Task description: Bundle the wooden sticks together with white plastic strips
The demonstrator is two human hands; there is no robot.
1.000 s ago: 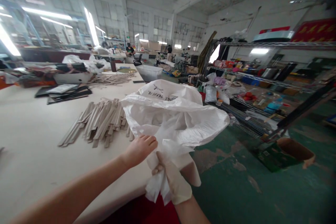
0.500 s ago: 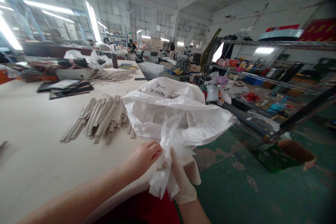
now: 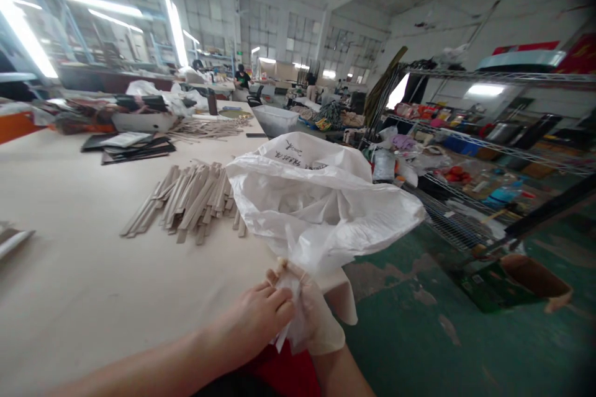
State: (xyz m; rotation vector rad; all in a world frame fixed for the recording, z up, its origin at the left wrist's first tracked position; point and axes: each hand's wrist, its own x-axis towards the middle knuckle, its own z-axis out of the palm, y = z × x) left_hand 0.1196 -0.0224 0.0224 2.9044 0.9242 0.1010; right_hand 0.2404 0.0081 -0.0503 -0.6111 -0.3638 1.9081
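Close to my body, both hands grip a bundle of thin, translucent white plastic strips (image 3: 297, 304). My left hand (image 3: 263, 316), ungloved, is closed with its fingers curled on the bundle's near side. Around the other side my right hand (image 3: 320, 319), in a pale thin glove, is closed on the same strips, its fingertips above the left knuckles. Just beyond the hands a large white sack (image 3: 358, 223) with handwriting on it gapes open at the table's edge. More translucent strips show at its mouth; its depth is partly hidden.
Flat beige strips (image 3: 198, 198) lie piled on the pale table (image 3: 69, 279), left of the sack. Black folders (image 3: 135, 147) and a cluttered white bin (image 3: 144, 123) are behind. Wire shelving (image 3: 437, 217) and a green cardboard box (image 3: 493, 288) stand right. A person (image 3: 242, 77) sits far back.
My left hand has moved down and right, closing over the strips against my right hand. The strips' loose upper ends show less above the hands. The view has shifted slightly.
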